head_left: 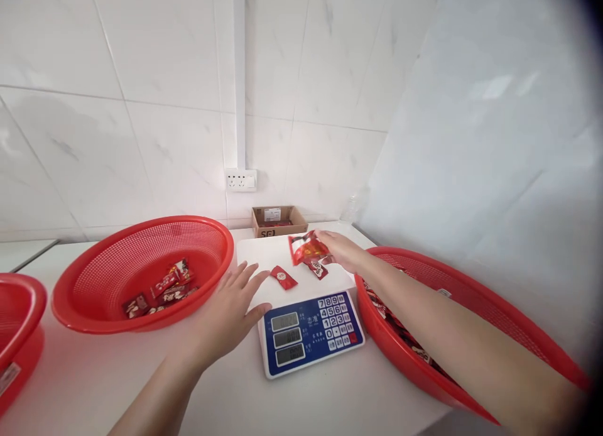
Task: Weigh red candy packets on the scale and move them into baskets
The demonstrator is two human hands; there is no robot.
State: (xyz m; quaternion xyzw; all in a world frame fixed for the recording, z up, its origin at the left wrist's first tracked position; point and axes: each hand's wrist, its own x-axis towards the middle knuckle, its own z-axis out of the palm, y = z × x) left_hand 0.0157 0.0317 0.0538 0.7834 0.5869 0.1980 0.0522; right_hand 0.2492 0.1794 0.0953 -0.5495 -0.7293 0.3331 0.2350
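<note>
My right hand (336, 247) is closed on a shiny red packet (308, 249), lifted over the white platform of a weighing scale (311, 335). Partly behind that packet, a smaller dark-red sachet (318, 270) shows; whether it lies on the platform or hangs from my fingers, I cannot tell. One more red sachet (283, 277) rests flat on the platform. My left hand (230, 313) holds nothing, its fingers spread beside the scale's left edge, near the rim of a red basket (141, 326). Several sachets (164, 288) lie inside that basket.
At the right, under my forearm, stands another red basket (400, 354) with many sachets. A third red basket (21, 335) is cut off at the left. Behind the scale sits a small cardboard box (277, 230), close to the tiled wall with a socket (241, 180).
</note>
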